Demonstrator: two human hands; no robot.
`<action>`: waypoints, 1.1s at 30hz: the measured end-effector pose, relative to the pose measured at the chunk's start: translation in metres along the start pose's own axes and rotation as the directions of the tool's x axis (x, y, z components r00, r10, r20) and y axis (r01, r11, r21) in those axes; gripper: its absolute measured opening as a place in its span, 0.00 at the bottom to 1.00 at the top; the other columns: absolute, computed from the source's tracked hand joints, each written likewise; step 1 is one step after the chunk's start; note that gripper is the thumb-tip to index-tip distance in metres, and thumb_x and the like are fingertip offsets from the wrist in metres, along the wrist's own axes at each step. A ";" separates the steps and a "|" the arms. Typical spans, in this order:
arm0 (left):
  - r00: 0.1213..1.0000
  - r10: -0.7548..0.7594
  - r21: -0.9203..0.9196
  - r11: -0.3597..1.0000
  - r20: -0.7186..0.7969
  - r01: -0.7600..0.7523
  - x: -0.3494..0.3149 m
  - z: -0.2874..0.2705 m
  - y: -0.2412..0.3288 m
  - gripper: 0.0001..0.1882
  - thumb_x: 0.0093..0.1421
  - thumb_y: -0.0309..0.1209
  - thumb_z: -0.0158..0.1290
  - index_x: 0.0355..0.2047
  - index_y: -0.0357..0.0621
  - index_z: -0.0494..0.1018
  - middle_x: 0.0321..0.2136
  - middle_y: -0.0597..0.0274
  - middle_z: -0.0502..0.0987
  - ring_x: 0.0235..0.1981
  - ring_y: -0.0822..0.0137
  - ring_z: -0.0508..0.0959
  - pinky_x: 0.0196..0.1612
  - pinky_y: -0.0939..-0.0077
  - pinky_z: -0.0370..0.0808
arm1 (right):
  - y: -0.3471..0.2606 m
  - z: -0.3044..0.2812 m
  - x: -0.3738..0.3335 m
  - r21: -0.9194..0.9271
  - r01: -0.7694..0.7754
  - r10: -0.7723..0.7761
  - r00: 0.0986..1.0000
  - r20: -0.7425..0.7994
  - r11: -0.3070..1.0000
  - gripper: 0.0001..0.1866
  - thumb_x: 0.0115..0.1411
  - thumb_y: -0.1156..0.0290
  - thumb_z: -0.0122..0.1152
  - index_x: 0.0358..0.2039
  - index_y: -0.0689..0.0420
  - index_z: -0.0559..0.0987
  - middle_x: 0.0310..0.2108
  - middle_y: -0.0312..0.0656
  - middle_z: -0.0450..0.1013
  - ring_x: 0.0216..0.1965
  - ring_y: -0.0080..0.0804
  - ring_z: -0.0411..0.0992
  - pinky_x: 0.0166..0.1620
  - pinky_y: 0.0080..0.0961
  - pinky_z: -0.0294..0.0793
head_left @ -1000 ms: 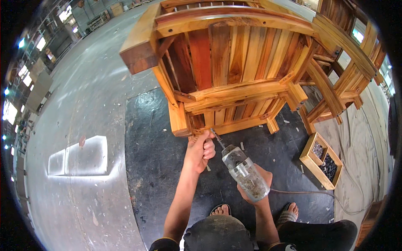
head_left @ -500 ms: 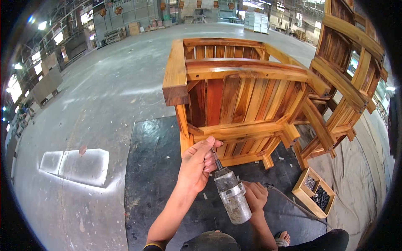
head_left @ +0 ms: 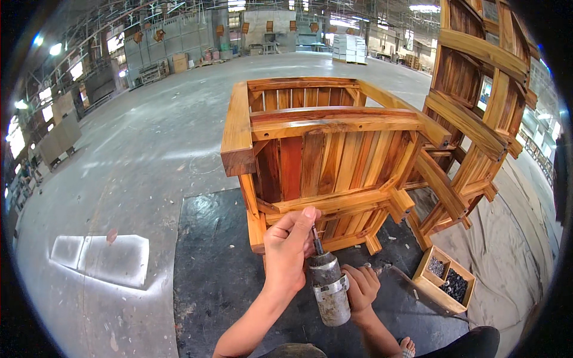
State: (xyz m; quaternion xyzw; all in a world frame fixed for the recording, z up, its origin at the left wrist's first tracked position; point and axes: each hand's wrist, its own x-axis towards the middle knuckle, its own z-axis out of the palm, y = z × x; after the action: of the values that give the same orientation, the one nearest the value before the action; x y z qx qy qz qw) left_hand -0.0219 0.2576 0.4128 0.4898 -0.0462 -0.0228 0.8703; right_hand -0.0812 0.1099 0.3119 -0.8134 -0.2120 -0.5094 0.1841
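My right hand (head_left: 362, 287) is wrapped round the handle of a worn grey impact driver (head_left: 331, 298), its bit (head_left: 317, 240) turned away from me toward the furniture. At the tip of the bit, the thumb and fingers of my left hand (head_left: 284, 250) are pinched together. Whatever small piece they hold is hidden by the fingers. Just beyond stands a varnished slatted wooden furniture frame (head_left: 340, 126), resting on a black mat (head_left: 206, 262). Its lower rail lies right behind my left fingertips; whether they touch it I cannot tell.
To the right, a divided wooden box (head_left: 425, 287) holds silvery and black small hardware. A hose (head_left: 427, 298) runs from the driver past it. Another tall wooden frame (head_left: 471, 119) stands at the far right on a beige sheet (head_left: 504, 238). A whitish sprayed patch (head_left: 113, 261) marks the concrete floor.
My view has shifted, so the furniture sits lower and further left in the picture. The driver's bit points more straight ahead. Both hands keep their grips.
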 end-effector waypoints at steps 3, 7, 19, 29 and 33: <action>1.000 0.009 0.023 1.000 0.013 -0.010 -0.003 0.001 0.004 0.17 0.64 0.43 0.53 0.38 0.39 0.76 0.13 0.82 0.57 0.13 0.85 0.54 0.17 0.88 0.50 | 0.003 -0.001 0.001 0.002 0.022 -0.023 1.000 0.013 1.000 0.18 0.41 0.71 0.60 0.35 0.64 0.77 0.34 0.45 0.76 0.24 0.36 0.70 0.29 0.30 0.67; 0.972 -0.226 -0.334 0.913 0.063 0.233 -0.009 -0.034 -0.020 0.16 0.66 0.39 0.49 0.41 0.38 0.73 0.15 0.77 0.57 0.15 0.81 0.56 0.18 0.86 0.53 | 0.008 -0.003 -0.001 -0.016 0.031 -0.032 0.999 -0.011 0.999 0.17 0.42 0.71 0.60 0.35 0.64 0.77 0.34 0.45 0.76 0.24 0.36 0.70 0.28 0.29 0.67; 0.400 -0.796 -0.419 0.587 -0.454 0.693 -0.183 -0.240 -0.253 0.14 0.68 0.34 0.44 0.33 0.34 0.70 0.20 0.57 0.70 0.20 0.66 0.70 0.25 0.70 0.68 | 0.004 -0.015 0.007 0.034 -0.006 0.006 1.000 -0.005 0.999 0.17 0.42 0.72 0.60 0.35 0.64 0.76 0.34 0.44 0.76 0.25 0.37 0.71 0.29 0.30 0.68; 0.968 -0.250 -0.254 0.935 0.029 0.249 -0.005 -0.065 -0.026 0.13 0.66 0.35 0.50 0.43 0.38 0.71 0.20 0.71 0.66 0.19 0.79 0.64 0.18 0.84 0.59 | -0.003 -0.020 0.001 0.067 -0.027 0.029 0.999 -0.026 0.997 0.16 0.42 0.72 0.60 0.34 0.64 0.76 0.35 0.45 0.76 0.26 0.38 0.72 0.29 0.30 0.68; 0.954 -0.192 -0.246 0.937 0.232 0.248 0.023 -0.032 -0.002 0.14 0.65 0.35 0.50 0.45 0.37 0.70 0.20 0.71 0.65 0.19 0.79 0.63 0.19 0.86 0.59 | -0.004 -0.024 0.000 0.074 -0.062 0.061 0.998 0.013 0.995 0.16 0.42 0.72 0.61 0.34 0.63 0.76 0.34 0.44 0.76 0.25 0.37 0.72 0.29 0.29 0.67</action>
State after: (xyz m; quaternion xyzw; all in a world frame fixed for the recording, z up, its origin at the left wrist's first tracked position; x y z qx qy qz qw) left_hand 0.0047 0.2821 0.3958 0.3628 -0.0764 -0.1770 0.9117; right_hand -0.1012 0.1004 0.3217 -0.8148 -0.2067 -0.4911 0.2286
